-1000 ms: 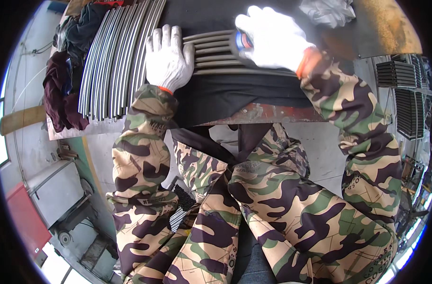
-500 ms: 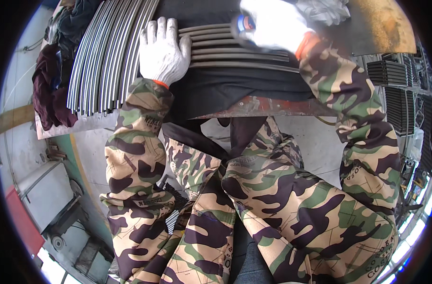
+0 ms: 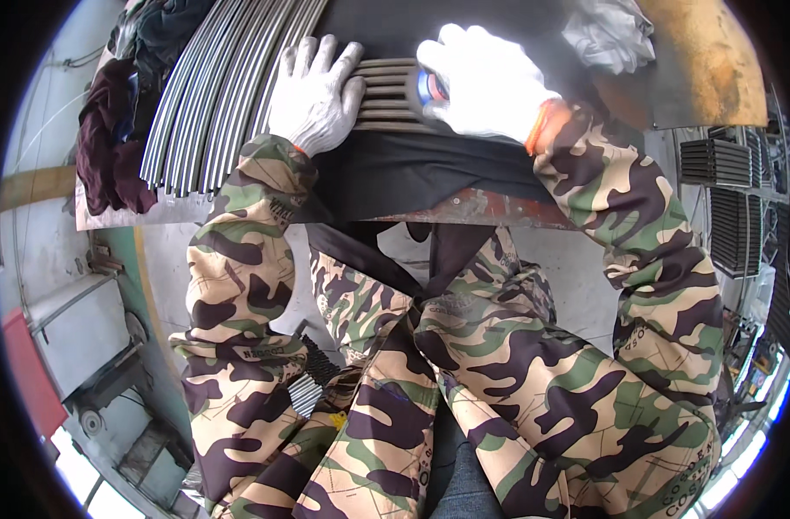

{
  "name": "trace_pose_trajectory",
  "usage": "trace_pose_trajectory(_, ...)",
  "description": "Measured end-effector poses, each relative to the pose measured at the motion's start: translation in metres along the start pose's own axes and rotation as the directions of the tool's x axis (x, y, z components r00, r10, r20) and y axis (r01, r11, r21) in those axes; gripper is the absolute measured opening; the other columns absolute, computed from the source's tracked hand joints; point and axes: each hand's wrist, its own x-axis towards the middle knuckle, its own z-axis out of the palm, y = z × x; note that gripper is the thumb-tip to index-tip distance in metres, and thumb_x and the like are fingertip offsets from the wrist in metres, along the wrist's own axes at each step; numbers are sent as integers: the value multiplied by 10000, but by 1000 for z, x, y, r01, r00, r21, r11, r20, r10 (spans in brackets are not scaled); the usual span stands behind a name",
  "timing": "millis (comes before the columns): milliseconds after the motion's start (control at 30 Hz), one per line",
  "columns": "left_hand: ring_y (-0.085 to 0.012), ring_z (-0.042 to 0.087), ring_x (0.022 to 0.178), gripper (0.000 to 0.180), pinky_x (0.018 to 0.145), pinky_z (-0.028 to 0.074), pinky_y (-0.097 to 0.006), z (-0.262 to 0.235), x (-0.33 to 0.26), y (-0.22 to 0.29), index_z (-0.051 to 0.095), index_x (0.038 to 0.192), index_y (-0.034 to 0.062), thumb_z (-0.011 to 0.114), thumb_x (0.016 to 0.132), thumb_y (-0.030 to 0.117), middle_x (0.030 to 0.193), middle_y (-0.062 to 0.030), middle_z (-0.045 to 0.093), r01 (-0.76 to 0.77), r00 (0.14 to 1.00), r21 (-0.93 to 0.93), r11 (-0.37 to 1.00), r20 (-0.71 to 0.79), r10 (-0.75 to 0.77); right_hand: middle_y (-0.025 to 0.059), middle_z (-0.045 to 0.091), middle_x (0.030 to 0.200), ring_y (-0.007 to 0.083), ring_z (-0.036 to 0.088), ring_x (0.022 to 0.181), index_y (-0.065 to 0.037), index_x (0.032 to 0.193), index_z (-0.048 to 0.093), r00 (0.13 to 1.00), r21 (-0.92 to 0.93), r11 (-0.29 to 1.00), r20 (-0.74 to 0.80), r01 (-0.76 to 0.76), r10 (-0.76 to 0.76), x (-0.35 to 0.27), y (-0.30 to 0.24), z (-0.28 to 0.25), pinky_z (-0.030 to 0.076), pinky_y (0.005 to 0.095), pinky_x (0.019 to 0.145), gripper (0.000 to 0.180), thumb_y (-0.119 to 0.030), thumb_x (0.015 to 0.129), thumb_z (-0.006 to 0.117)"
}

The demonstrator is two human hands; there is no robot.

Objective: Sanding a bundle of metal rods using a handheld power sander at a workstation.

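Several slim dark metal rods (image 3: 385,104) lie side by side across a black cloth (image 3: 395,164) on the table. My left hand (image 3: 315,97), in a white knitted glove, lies over their left ends with its fingers spread. My right hand (image 3: 486,82), gloved the same way and washed out by glare, is closed around a round thing with a blue rim and some red (image 3: 427,87). It sits on or just over the rods; its kind cannot be made out. My right hand hides the rods' right ends.
A dense row of shiny rods (image 3: 226,95) lies left of my left hand. Dark red cloth (image 3: 109,147) is bunched at the table's left edge. A crumpled grey plastic bag (image 3: 610,35) lies at the far right, beside a rusty tan sheet (image 3: 711,60). Racked bars (image 3: 732,229) stand right.
My right hand has moved left and slightly nearer along the rods with the round thing, closer to my left hand. My left hand stays at the rods' left ends. The whole view has shifted slightly.
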Motion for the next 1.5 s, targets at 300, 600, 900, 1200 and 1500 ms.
trace_pose_trajectory(300,-446,476,1404,509,1217,296,-568,24,4,-7,585,1431,13,552,1024,318,1490,-241,561,132,986,80,988,-111,-123,188,689,1087,380,714,987,-91,1170,681,996,24,999,-77,41,-39,22,-10,6,602,512,847,376,-333,882,689)
trace_pose_trajectory(600,-418,523,1338,461,1153,364,-554,31,20,-7,631,1344,7,574,1006,315,1402,-197,620,144,973,131,981,-197,-117,180,674,1127,368,700,1042,-109,1197,677,998,-4,1000,-56,-1,1,30,-3,5,604,505,853,391,-326,873,702)
trace_pose_trajectory(900,-394,548,1294,435,1123,389,-536,36,23,-9,648,1308,12,585,1005,319,1331,-179,646,130,970,125,984,-224,-99,153,645,1105,360,689,1025,-115,1162,655,999,-34,999,-45,-22,20,14,9,4,602,489,852,402,-353,850,741)
trace_pose_trajectory(1200,-396,554,1278,401,1109,399,-529,42,24,-15,658,1274,28,590,999,311,1300,-164,654,139,963,119,983,-246,-106,159,651,1098,355,693,1006,-116,1173,655,997,-6,1000,-77,-12,11,25,2,15,607,494,822,432,-360,829,749)
trace_pose_trajectory(1500,-408,552,1297,429,1126,394,-532,42,25,-14,657,1292,23,580,1006,333,1329,-173,658,138,968,128,982,-229,-106,167,675,1055,370,708,958,-107,1144,674,988,17,999,-155,27,-24,43,-6,13,608,509,820,380,-366,866,697)
